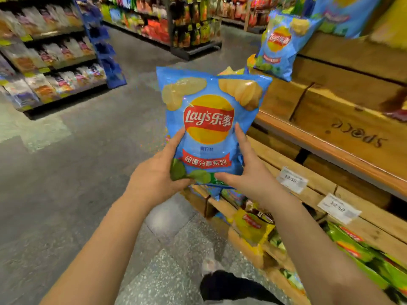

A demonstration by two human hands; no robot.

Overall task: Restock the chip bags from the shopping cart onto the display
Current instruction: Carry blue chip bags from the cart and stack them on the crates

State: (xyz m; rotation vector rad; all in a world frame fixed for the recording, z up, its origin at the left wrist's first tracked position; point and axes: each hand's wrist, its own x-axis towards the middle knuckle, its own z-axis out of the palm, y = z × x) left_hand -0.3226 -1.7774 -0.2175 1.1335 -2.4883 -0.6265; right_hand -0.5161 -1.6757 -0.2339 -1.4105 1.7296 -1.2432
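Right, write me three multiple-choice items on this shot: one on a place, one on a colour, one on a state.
1. Where is the wooden display?
A. On the person's right
B. On the person's left
C. Behind the far shelves

2. What colour is most of the held chip bag?
A. Green
B. Blue
C. Black

3. How is the held bag being handled?
A. Lying on the floor
B. Pinched by one hand only
C. Gripped by both hands at its lower end

Answers:
1 A: its crates and planks fill the right side of the view.
2 B: the pack is light blue around the red and yellow logo.
3 C: the left hand and the right hand grip its two lower sides, and the bag stands upright.
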